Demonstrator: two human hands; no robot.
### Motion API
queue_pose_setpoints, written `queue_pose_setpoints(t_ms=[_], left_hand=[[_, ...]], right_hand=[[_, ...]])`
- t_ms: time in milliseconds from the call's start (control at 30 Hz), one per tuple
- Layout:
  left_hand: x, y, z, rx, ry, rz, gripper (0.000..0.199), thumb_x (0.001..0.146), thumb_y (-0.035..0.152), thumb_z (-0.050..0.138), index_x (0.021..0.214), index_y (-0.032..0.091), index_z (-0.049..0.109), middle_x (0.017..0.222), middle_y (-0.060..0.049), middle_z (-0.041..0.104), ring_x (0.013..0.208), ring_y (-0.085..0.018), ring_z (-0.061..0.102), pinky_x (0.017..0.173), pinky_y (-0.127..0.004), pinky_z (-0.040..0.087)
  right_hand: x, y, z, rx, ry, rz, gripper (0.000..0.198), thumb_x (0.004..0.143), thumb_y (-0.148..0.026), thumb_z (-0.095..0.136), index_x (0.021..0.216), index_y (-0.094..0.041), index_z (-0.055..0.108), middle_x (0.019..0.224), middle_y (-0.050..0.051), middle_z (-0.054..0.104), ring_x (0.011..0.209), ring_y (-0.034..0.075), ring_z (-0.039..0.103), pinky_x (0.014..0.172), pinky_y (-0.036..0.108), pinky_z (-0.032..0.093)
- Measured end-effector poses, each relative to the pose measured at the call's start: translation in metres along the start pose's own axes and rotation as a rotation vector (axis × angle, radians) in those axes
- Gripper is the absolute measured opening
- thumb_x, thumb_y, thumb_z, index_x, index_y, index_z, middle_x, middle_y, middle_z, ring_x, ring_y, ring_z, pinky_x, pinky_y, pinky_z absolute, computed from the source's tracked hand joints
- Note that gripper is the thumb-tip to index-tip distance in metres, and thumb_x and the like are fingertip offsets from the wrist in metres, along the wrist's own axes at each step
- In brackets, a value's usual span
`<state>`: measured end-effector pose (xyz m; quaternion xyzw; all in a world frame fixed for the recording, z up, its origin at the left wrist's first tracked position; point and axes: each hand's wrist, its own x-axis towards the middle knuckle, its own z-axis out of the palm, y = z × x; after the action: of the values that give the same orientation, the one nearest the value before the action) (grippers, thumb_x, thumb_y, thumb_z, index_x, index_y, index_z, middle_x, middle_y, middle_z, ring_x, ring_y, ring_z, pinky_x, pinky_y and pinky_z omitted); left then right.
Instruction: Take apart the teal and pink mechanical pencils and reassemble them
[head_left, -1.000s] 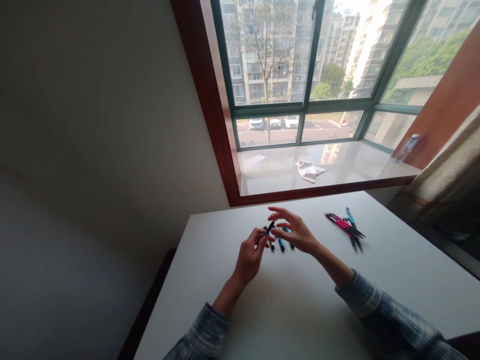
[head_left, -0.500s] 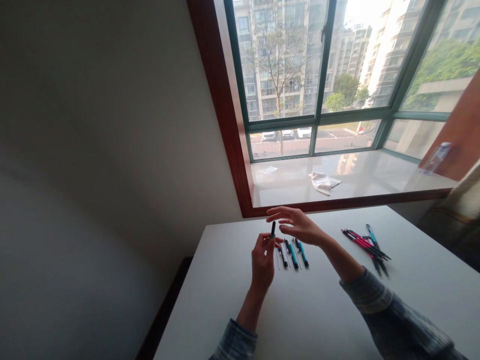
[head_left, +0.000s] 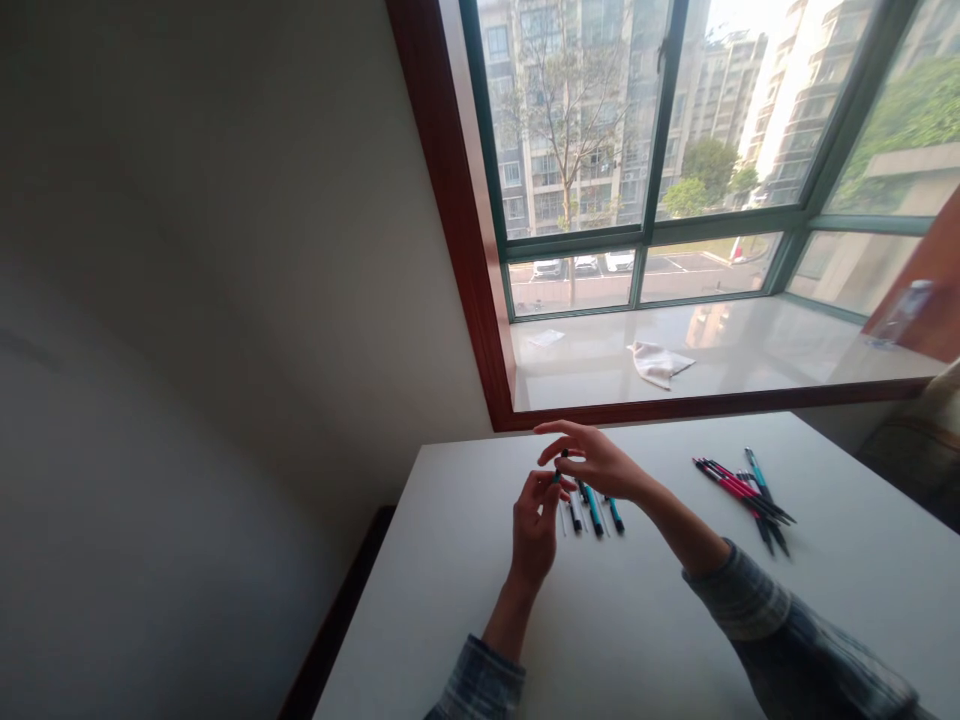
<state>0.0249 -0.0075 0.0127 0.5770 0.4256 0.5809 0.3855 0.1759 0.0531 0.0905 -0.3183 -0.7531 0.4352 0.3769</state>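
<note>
Lowered right hand (head_left: 600,462) now half hides the pen (head_left: 562,464).

**Both hands raised, fingertips meeting**

Left hand (head_left: 535,520) is up on a bent wrist, fingers pinched together at the tips. Right hand (head_left: 596,462) reaches in from the right, palm down, fingers spread, thumb and forefinger closing beside the left fingertips.
</note>
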Motion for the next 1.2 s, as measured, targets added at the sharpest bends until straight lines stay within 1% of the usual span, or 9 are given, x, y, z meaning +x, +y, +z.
queue_pose_setpoints(t_ms=[100,267,433,567,667,833,967,1100,1200], left_hand=[[-0.002,0.0,0.003,-0.012,-0.023,-0.007,0.024,0.101,0.041,0.052,0.098,0.019,0.062,0.095,-0.007,0.074,0.082,-0.02,0.064,0.079,-0.033,0.046],[-0.003,0.0,0.003,-0.045,-0.008,-0.035,0.025,0.1,0.043,0.053,0.1,0.019,0.061,0.1,-0.009,0.075,0.083,-0.02,0.065,0.076,-0.032,0.045],[-0.002,-0.002,0.003,-0.064,-0.004,-0.071,0.028,0.1,0.046,0.054,0.099,0.019,0.06,0.1,-0.01,0.076,0.081,-0.02,0.066,0.075,-0.032,0.045],[-0.002,-0.002,0.004,-0.058,0.004,-0.079,0.028,0.1,0.046,0.053,0.1,0.019,0.06,0.103,-0.01,0.076,0.082,-0.02,0.066,0.076,-0.033,0.046],[-0.001,-0.002,0.004,-0.067,0.003,-0.073,0.028,0.099,0.046,0.054,0.1,0.018,0.06,0.103,-0.011,0.077,0.08,-0.019,0.066,0.073,-0.032,0.046],[0.0,-0.004,0.004,-0.087,-0.002,-0.071,0.028,0.099,0.047,0.055,0.099,0.019,0.059,0.096,-0.009,0.076,0.082,-0.02,0.066,0.077,-0.033,0.047],[0.001,-0.004,0.005,-0.087,-0.005,-0.077,0.03,0.098,0.048,0.056,0.098,0.018,0.059,0.094,-0.009,0.076,0.079,-0.02,0.065,0.073,-0.032,0.047],[0.001,-0.004,0.005,-0.101,-0.006,-0.073,0.029,0.099,0.047,0.054,0.099,0.019,0.06,0.096,-0.01,0.077,0.081,-0.02,0.066,0.073,-0.032,0.047],[0.001,-0.002,0.004,-0.111,-0.005,-0.082,0.029,0.099,0.048,0.055,0.1,0.019,0.06,0.098,-0.01,0.077,0.082,-0.021,0.066,0.075,-0.033,0.047]], right_hand=[[0.0,0.002,0.0,0.039,-0.029,0.013,0.063,0.084,-0.02,0.069,0.143,-0.031,0.052,0.125,0.007,0.071,0.123,0.026,0.063,0.104,0.049,0.05],[0.002,0.005,-0.005,-0.055,0.062,0.115,0.047,0.082,-0.036,0.077,0.125,-0.022,0.065,0.096,0.005,0.075,0.095,0.024,0.072,0.096,0.048,0.055],[0.001,0.006,-0.012,0.091,0.007,0.071,0.049,0.085,-0.033,0.075,0.131,-0.023,0.062,0.106,0.007,0.076,0.104,0.024,0.071,0.095,0.044,0.056],[0.001,0.007,-0.014,-0.018,0.072,0.14,0.043,0.08,-0.038,0.079,0.118,-0.02,0.07,0.088,0.005,0.076,0.086,0.023,0.073,0.079,0.039,0.059],[0.001,0.006,-0.013,-0.022,0.042,0.093,0.032,0.085,-0.033,0.072,0.115,-0.02,0.072,0.08,0.002,0.073,0.079,0.02,0.071,0.081,0.037,0.058],[0.0,0.002,-0.009,-0.093,0.041,0.1,0.039,0.082,-0.038,0.076,0.117,-0.021,0.071,0.09,0.004,0.074,0.085,0.022,0.071,0.079,0.039,0.058],[-0.001,0.0,-0.008,0.007,0.001,0.021,0.033,0.088,-0.028,0.067,0.121,-0.022,0.069,0.098,0.005,0.076,0.095,0.022,0.072,0.09,0.042,0.057],[-0.001,0.002,-0.008,0.062,-0.028,0.023,0.048,0.085,-0.025,0.07,0.132,-0.025,0.062,0.118,0.009,0.072,0.11,0.025,0.068,0.091,0.042,0.058],[0.0,0.005,-0.008,-0.025,0.03,0.076,0.04,0.083,-0.033,0.075,0.121,-0.021,0.068,0.098,0.006,0.074,0.093,0.024,0.071,0.085,0.043,0.06]])
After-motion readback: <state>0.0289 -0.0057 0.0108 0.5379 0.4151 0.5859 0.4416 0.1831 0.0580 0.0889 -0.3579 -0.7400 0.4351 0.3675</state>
